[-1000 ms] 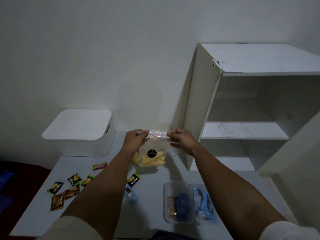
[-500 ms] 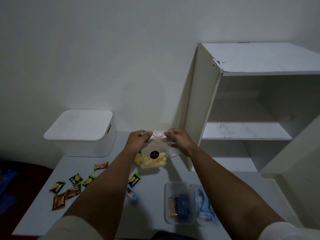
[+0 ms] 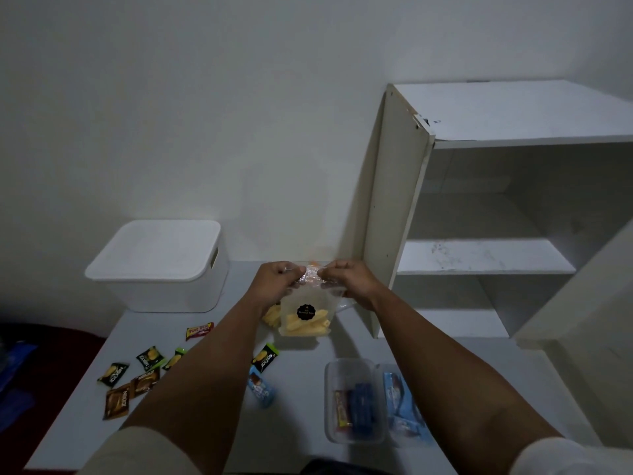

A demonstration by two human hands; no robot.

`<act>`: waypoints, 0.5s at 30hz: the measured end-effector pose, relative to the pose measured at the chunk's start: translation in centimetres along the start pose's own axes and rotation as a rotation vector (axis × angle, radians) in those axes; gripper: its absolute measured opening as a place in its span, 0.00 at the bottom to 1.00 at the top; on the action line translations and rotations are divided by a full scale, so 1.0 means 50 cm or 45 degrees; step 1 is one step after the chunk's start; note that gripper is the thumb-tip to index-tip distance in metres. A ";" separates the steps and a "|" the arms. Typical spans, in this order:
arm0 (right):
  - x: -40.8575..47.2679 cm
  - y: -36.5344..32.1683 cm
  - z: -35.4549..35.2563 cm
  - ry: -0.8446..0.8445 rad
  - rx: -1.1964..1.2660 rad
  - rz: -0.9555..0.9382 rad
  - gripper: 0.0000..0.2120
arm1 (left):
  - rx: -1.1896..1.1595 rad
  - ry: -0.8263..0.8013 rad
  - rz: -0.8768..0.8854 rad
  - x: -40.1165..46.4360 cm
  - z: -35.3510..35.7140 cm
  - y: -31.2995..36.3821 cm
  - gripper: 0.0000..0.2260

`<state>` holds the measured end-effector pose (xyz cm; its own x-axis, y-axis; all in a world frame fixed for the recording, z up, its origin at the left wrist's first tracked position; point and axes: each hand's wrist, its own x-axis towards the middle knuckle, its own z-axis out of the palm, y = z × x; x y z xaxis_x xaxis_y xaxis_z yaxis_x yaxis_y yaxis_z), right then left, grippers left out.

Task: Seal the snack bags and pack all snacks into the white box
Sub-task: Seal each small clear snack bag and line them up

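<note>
A clear snack bag (image 3: 306,320) with yellow sticks and a round black label hangs above the table's middle. My left hand (image 3: 274,282) pinches the bag's top edge on the left and my right hand (image 3: 349,281) pinches it on the right, fingertips almost touching. Behind it lies a second bag of yellow snacks (image 3: 271,315), mostly hidden. The white box (image 3: 161,265) stands at the back left with its lid on. Small green, brown and red sachets (image 3: 144,375) lie scattered at the left.
A clear plastic tub (image 3: 354,401) with blue and red packets sits at the front right, beside a blue packet (image 3: 402,409). Another blue packet (image 3: 262,389) lies under my left forearm. A white open shelf unit (image 3: 479,214) stands at the right against the wall.
My hands have moved closer together along the bag's top edge, and the bag has crumpled a little at the top. The bag stays held above the table.
</note>
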<state>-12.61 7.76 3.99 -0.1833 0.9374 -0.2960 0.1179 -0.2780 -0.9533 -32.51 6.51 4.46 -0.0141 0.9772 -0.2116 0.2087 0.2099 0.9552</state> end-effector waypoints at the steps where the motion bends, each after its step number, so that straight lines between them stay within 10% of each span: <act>1: -0.001 0.001 -0.001 -0.010 -0.010 0.001 0.02 | 0.025 -0.021 0.002 0.001 -0.001 -0.001 0.10; 15: 0.007 0.012 0.003 0.011 -0.032 -0.064 0.05 | 0.115 -0.069 0.007 -0.009 0.005 0.004 0.07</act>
<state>-12.75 7.91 3.30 -0.1811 0.9519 -0.2470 0.1331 -0.2251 -0.9652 -32.19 6.11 4.71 0.0396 0.9748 -0.2197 0.2961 0.1986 0.9343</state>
